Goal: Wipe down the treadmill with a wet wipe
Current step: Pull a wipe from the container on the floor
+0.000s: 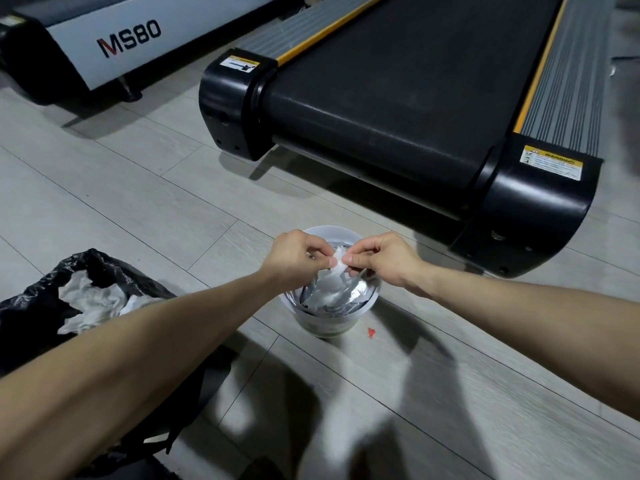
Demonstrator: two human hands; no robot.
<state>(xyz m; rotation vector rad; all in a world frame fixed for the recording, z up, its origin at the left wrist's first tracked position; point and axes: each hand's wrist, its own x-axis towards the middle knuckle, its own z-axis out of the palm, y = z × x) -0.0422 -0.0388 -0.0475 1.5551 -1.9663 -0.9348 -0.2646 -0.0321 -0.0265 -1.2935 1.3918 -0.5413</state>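
Observation:
A white tub of wet wipes [329, 323] stands on the floor, lined with a silver foil bag. A white wet wipe [334, 271] sticks up from the foil. My left hand [294, 259] and my right hand [384, 259] both pinch the wipe's top end above the tub, fingertips almost touching. Behind the tub lies the treadmill [398, 98], its black belt flanked by grey side rails with yellow strips and black end caps.
A black rubbish bag [34, 306] holding crumpled used wipes sits on the floor at the left. A second machine marked MS80 [128, 39] stands at the back left. A small red scrap [371, 332] lies right of the tub. Grey plank floor surrounds everything.

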